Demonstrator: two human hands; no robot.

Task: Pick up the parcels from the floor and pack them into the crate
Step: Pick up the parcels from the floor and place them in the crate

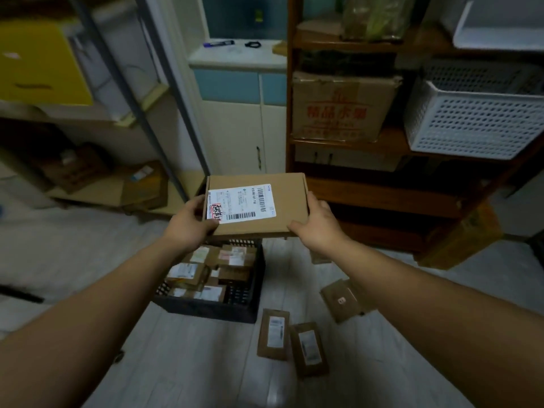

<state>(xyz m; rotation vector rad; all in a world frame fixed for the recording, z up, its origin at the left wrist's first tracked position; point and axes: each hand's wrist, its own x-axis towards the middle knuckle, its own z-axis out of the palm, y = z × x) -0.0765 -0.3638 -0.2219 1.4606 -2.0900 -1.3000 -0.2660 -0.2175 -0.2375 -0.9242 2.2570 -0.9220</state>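
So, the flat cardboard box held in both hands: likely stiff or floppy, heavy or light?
Probably stiff: the box lies flat with the left hand and right hand holding only its near corners. Likely light for its size, since those edge grips carry it. Its matte cardboard seems unlikely to slip.

A brown wooden shelf unit (pixel 290 119) held a worn cardboard box with red print (pixel 341 107), with a white perforated plastic basket (pixel 471 125) just right of it. Left of the unit stood a pale cabinet (pixel 235 131), a blue marker pen (pixel 219 43) on top.
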